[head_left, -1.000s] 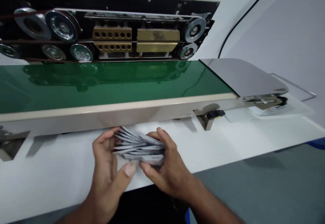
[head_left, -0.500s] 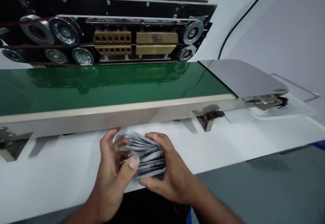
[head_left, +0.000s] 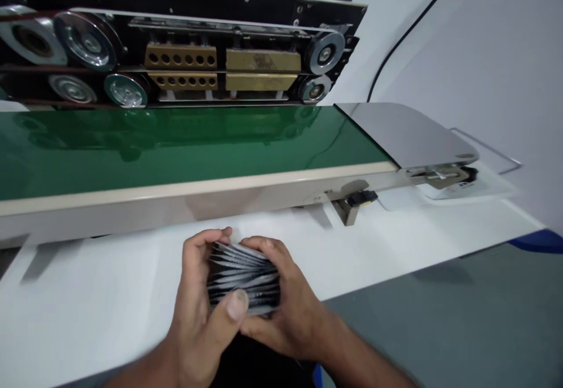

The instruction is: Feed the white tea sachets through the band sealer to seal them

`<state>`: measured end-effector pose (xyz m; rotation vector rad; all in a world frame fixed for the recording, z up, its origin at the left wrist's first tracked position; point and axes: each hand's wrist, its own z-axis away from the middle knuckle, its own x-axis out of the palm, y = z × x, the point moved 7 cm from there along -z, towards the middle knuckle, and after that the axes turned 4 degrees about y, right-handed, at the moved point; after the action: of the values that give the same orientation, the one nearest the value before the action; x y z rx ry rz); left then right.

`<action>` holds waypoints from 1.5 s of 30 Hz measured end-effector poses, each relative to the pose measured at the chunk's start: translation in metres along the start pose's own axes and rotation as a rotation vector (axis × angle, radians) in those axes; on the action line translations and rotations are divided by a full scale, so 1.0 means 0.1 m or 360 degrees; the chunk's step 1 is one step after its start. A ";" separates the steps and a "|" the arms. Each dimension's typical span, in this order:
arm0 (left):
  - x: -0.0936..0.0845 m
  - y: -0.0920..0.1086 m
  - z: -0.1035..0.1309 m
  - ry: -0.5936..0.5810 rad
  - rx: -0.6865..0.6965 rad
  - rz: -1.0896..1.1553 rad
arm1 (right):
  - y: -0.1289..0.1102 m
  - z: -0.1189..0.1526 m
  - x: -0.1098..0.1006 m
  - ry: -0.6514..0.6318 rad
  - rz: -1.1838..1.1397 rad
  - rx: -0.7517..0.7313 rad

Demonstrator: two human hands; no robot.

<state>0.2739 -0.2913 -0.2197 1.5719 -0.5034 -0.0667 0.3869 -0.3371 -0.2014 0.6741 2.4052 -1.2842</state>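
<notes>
A thick stack of thin, flat packets (head_left: 246, 274), silvery grey with dark edges, is held between both hands above the white table's front edge. My left hand (head_left: 197, 300) is closed around the stack's left side, its thumb across the front and its fingers curled behind. Gripping the right side is my right hand (head_left: 290, 300), fingers over the top and thumb underneath. The packet edges face me and fan out slightly. What is printed on them cannot be read.
A green conveyor belt (head_left: 197, 147) runs across in front, with a metal end plate (head_left: 409, 133) at its right. Behind it stands a band sealer's mechanism with brass blocks (head_left: 264, 63) and wheels (head_left: 325, 54). A bracket with a black knob (head_left: 361, 198) juts over the white table (head_left: 109, 294).
My left hand has closed more firmly around the packets, and both hands now press the stack from its sides. The stack looks more compact and squared. The view has shifted slightly.
</notes>
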 end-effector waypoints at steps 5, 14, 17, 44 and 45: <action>-0.09 0.25 0.02 0.0177 0.0513 -0.0153 | -0.10 -0.07 0.00 -0.0133 -0.0115 -0.0200; -0.14 0.07 -0.03 -0.0098 0.0149 -0.0642 | 0.25 -0.09 0.08 -0.0172 0.0079 0.0198; -0.17 0.03 -0.05 -0.0262 -0.0037 -0.0722 | 0.30 -0.01 0.00 -0.0043 -0.0215 0.0488; -0.04 -0.19 0.04 0.0084 -0.0988 0.0295 | 0.05 -0.10 -0.42 0.0937 -0.0925 0.0895; -0.04 -0.18 0.04 0.0072 -0.0990 0.0285 | 0.03 -0.11 -0.51 0.0946 -0.0830 0.0852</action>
<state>0.2743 -0.2941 -0.2385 0.9155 -0.5236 -0.0446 0.4300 -0.3390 -0.1726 0.6502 2.8336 -2.2642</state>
